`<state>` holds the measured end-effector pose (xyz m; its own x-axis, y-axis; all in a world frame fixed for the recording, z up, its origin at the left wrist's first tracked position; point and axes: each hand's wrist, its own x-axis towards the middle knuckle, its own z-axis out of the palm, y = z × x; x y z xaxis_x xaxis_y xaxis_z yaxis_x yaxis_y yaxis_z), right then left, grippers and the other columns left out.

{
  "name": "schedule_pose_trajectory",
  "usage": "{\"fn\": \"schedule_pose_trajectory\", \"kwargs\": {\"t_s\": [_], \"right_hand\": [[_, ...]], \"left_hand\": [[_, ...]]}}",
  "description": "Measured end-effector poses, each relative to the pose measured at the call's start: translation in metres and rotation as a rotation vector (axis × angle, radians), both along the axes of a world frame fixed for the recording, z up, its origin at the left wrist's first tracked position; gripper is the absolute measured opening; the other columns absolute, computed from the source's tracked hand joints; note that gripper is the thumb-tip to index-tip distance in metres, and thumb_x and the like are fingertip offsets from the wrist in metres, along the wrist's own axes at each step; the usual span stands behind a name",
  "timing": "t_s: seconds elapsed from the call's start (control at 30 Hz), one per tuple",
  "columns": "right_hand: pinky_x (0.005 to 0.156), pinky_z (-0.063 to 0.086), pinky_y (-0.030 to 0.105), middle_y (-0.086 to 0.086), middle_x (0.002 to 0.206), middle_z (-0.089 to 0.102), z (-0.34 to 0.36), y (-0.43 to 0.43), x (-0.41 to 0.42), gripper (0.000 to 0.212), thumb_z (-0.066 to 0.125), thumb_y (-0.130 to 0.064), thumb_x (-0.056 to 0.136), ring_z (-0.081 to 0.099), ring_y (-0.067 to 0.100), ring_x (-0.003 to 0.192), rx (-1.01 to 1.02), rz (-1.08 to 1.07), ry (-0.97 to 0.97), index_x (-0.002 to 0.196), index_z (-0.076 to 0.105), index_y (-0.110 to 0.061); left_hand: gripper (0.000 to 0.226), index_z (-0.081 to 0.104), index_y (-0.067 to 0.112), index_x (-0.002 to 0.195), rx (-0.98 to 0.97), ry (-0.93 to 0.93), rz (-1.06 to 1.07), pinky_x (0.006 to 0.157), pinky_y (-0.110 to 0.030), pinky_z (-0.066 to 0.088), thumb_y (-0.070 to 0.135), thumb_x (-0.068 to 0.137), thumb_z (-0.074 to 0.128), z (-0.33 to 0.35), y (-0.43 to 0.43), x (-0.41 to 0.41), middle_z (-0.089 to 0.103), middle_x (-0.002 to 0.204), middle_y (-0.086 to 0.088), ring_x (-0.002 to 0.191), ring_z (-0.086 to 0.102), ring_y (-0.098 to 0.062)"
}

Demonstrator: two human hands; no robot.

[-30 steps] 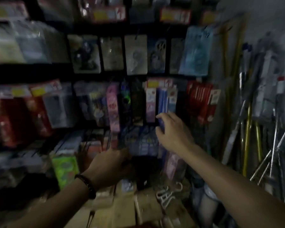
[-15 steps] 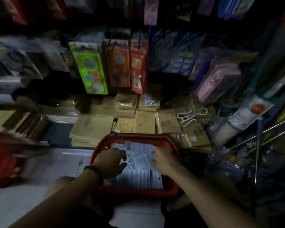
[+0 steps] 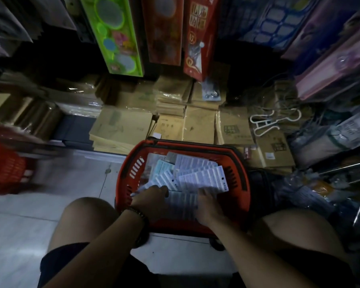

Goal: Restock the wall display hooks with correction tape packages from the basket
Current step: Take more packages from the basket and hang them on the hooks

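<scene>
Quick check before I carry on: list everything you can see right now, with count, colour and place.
basket: one, red with black handles, on the pale floor.
correction tape packages: many, white and pale blue, loose in the basket.
second basket: one, red, blurred, left edge.
brown paper packs: several stacks, low shelf behind the basket.
green package: one, hanging, upper left of centre.
red package: one, hanging, top centre.
pink packages: several, upper right.
white hangers: count unclear, on the packs at right.
left hand: dark bracelet at the wrist, on the packages, grip unclear.
right hand: resting on the packages.
knees: two, bare, flanking the basket.
</scene>
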<state>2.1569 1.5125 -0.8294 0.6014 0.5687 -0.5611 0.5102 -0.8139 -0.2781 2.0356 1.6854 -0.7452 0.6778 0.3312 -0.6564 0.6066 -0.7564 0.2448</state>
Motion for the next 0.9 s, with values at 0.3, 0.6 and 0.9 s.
{"fn": "schedule_pose_trajectory", "kwargs": {"t_s": [0.3,0.6,0.9], "right_hand": [[0.101,0.042,0.041,0.017,0.123,0.059,-0.005,0.002,0.043,0.034,0.074,-0.035,0.089,0.051,0.037,0.121,0.150,-0.209,-0.135,0.115,0.072,-0.012],[0.047,0.028,0.025,0.005,0.078,0.050,-0.003,-0.002,0.077,0.047,0.084,-0.027,0.087,0.046,0.014,0.061,0.238,-0.567,-0.012,0.068,0.041,-0.024],[0.064,0.041,0.028,0.002,0.112,0.059,0.028,0.000,0.069,0.034,0.079,-0.015,0.091,0.056,0.018,0.086,0.515,-0.622,0.258,0.117,0.057,-0.015]], "left_hand": [[0.034,0.059,0.024,0.130,0.005,-0.033,-0.004,0.101,-0.051,0.055,0.038,0.099,0.059,-0.019,0.002,0.016,0.062,0.138,-0.008,0.125,0.062,-0.031],[0.030,0.060,0.025,0.124,-0.041,-0.059,-0.007,0.098,-0.048,0.059,0.040,0.099,0.056,-0.025,0.005,0.016,0.064,0.135,-0.005,0.124,0.063,-0.026],[0.072,0.034,0.028,0.150,-0.051,-0.112,0.068,0.108,-0.060,0.049,0.047,0.091,0.072,-0.021,-0.001,0.016,0.041,0.154,-0.015,0.139,0.050,-0.040]]}}
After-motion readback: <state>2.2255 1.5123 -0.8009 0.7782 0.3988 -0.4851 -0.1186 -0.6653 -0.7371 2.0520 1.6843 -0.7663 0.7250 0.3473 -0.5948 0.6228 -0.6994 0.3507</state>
